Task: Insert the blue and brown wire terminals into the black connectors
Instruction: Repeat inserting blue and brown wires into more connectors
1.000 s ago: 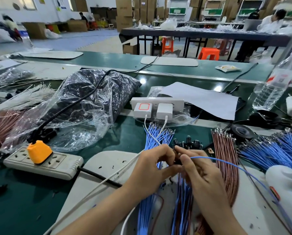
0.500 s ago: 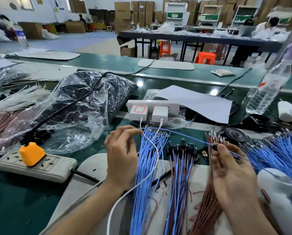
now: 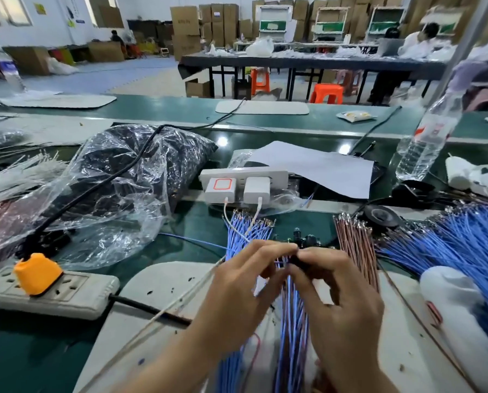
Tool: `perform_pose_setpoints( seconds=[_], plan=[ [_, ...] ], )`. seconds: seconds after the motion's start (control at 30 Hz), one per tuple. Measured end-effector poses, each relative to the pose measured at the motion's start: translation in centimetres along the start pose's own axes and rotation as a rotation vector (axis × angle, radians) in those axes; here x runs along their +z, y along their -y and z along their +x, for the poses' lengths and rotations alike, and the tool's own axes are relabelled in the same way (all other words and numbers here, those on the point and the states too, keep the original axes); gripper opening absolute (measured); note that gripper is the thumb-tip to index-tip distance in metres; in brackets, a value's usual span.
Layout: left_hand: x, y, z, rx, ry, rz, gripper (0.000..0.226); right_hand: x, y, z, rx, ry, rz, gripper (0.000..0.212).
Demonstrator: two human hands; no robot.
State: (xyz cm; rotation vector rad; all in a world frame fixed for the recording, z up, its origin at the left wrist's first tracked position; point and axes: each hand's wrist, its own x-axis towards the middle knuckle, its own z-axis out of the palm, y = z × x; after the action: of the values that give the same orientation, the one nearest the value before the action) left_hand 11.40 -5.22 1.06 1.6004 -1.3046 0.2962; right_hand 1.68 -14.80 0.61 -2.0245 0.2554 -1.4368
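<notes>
Bench [image 3: 24, 353] w/ power strip [image 3: 75, 293], blue wires [image 3: 452, 242]

Half a second back I logged the hands apart: left at the tips of the blue wires [image 3: 245, 231], right over at the brown wires [image 3: 356, 239], one strand stretched between them. Now the left hand [image 3: 237, 296] and right hand [image 3: 339, 302] have closed back together over the middle bundle [image 3: 292, 321], much as they were a second ago. The right hand's thumb and forefinger pinch a black connector [image 3: 299, 260], with the left fingertips meeting them. The single blue wire [image 3: 191, 241], earlier trailing off to the right, now runs left from the left hand across the green surface [image 3: 180, 228].
</notes>
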Motion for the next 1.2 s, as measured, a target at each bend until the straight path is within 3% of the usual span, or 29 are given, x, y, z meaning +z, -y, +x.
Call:
perform_pose_setpoints(
  seconds=[0.07, 0.17, 0.37, 1.2],
  plan=[
    [0.26, 0.22, -0.29, -0.106, -0.003, -0.106, 0.023, 0.05, 0.02, -0.26, -0.028, 0.009, 0.009, 0.018],
    [0.15, 0.73, -0.31, -0.220, 0.015, -0.227, 0.028, -0.16, 0.41, -0.14, 0.113, -0.017, 0.152, 0.032],
    [0.14, 0.63, -0.37, -0.245, 0.038, -0.339, 0.013, -0.31, 0.11, 0.05, -0.023, 0.063, 0.010, 0.021],
    [0.53, 0.90, -0.69, -0.244, 0.028, -0.349, 0.012, -0.25, 0.30, 0.08, -0.005, 0.081, 0.050, 0.017]
  ],
)
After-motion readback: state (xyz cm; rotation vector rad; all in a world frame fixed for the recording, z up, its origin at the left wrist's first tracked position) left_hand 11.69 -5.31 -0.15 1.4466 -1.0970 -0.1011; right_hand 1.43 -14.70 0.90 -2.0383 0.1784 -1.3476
